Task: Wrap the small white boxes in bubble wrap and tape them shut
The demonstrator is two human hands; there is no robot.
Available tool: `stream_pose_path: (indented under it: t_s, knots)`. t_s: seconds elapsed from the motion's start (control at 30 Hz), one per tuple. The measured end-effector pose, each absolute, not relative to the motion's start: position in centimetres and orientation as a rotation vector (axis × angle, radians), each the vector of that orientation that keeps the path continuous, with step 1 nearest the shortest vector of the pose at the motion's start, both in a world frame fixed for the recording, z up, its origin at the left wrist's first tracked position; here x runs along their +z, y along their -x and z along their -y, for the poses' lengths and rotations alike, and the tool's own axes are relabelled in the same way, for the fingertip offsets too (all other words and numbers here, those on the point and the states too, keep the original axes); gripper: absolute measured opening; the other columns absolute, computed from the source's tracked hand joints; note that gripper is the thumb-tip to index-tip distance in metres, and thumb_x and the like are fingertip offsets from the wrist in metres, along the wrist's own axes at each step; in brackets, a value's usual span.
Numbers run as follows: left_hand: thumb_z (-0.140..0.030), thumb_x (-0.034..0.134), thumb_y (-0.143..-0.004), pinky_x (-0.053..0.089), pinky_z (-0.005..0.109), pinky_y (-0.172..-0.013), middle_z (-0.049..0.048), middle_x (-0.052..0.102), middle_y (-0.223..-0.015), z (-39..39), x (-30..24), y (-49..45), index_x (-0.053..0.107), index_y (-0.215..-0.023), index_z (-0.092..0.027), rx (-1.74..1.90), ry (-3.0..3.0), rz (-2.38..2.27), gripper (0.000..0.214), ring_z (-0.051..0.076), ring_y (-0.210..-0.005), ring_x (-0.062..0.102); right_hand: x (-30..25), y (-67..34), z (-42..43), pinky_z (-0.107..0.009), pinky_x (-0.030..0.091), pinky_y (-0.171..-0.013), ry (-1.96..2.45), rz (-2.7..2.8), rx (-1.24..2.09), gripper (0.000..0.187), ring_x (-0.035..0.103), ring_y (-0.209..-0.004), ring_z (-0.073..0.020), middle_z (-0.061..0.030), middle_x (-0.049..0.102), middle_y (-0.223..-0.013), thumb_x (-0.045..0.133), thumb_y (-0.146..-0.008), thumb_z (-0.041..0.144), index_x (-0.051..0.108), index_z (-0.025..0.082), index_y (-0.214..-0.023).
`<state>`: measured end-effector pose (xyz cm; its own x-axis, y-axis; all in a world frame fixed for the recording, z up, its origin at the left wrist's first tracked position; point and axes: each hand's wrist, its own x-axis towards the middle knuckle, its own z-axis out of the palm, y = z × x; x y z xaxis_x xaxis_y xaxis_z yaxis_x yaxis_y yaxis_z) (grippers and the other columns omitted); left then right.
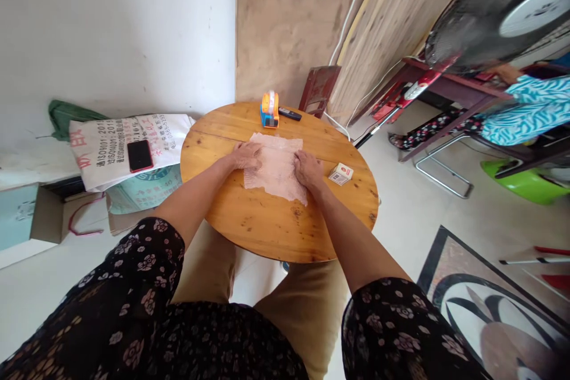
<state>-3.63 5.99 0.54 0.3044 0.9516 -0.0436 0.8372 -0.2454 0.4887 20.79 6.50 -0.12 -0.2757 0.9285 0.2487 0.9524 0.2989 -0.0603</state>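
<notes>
A pinkish, see-through sheet of bubble wrap (276, 167) lies spread on the round wooden table (249, 231), its edges ragged. On its upper left edge rests my left hand (246, 156), open and flat with the palm down. My right hand (308, 170) lies on the right edge of the sheet, fingers stretched out and pointing inward. Just beyond the sheet stands an orange and blue tape dispenser (269, 111) with a roll of tape. A small white and red box (341, 174) sits to the right of my right hand.
Behind the dispenser lies a dark slim object (290, 114). At the left, a phone (140, 155) rests on printed white sacks (173, 130). A standing fan (499, 12) is at the upper right, near a seated person (529, 107). A dark red chair (319, 90) stands behind the table.
</notes>
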Motion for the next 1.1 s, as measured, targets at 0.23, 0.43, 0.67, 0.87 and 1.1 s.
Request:
stream_pose_path:
  t_s: [0.23,0.43,0.67,0.87,1.1]
  knots:
    - [-0.027,0.054,-0.058,0.017,0.044,-0.119,0.0079,0.04,-0.154,-5.9,1.4,4.2,0.041,-0.146,-0.021,0.347,-2.112,-1.556,0.089,0.031,-0.143,0.032,-0.5,-21.0,-6.6,-0.042,0.034,-0.095,1.714,2.316,-0.133,0.043,0.05,-0.121,-0.0284,-0.0124,0.056,-0.141,0.029,-0.096,0.025,0.057,0.018,-0.128]
    - [-0.025,0.056,-0.058,0.026,0.041,-0.117,0.0089,0.046,-0.151,-5.8,1.8,4.4,0.044,-0.145,-0.018,0.402,-2.029,-1.542,0.088,0.033,-0.138,0.039,-0.8,-21.0,-6.9,-0.043,0.033,-0.095,1.712,2.289,-0.076,0.044,0.05,-0.121,-0.0285,-0.013,0.055,-0.142,0.028,-0.096,0.025,0.057,0.019,-0.128]
    - [-0.037,0.056,-0.071,0.038,0.041,-0.111,0.0015,0.056,-0.142,-5.8,1.5,4.3,0.051,-0.139,-0.026,0.509,-1.942,-1.52,0.069,0.029,-0.131,0.049,-1.1,-21.3,-7.1,-0.042,0.031,-0.096,1.698,2.266,-0.039,0.043,0.048,-0.123,-0.0274,-0.0109,0.055,-0.141,0.029,-0.096,0.023,0.057,0.021,-0.128]
    - [-0.036,0.059,-0.072,0.04,0.035,-0.11,0.006,0.056,-0.142,-5.7,0.6,4.2,0.053,-0.137,-0.017,0.58,-1.959,-1.521,0.068,0.026,-0.128,0.053,-1.0,-21.6,-6.7,-0.039,0.031,-0.098,1.689,2.253,-0.029,0.042,0.047,-0.126,-0.0247,-0.0099,0.054,-0.143,0.032,-0.095,0.021,0.056,0.021,-0.13]
    - [-0.023,0.058,-0.071,0.035,0.033,-0.113,0.0063,0.055,-0.143,-5.8,0.5,4.0,0.058,-0.131,-0.015,0.574,-2.057,-1.578,0.061,0.023,-0.13,0.051,-0.6,-21.6,-6.4,-0.037,0.032,-0.098,1.75,2.233,0.008,0.042,0.046,-0.126,-0.0244,-0.0124,0.053,-0.143,0.033,-0.094,0.016,0.056,0.018,-0.129]
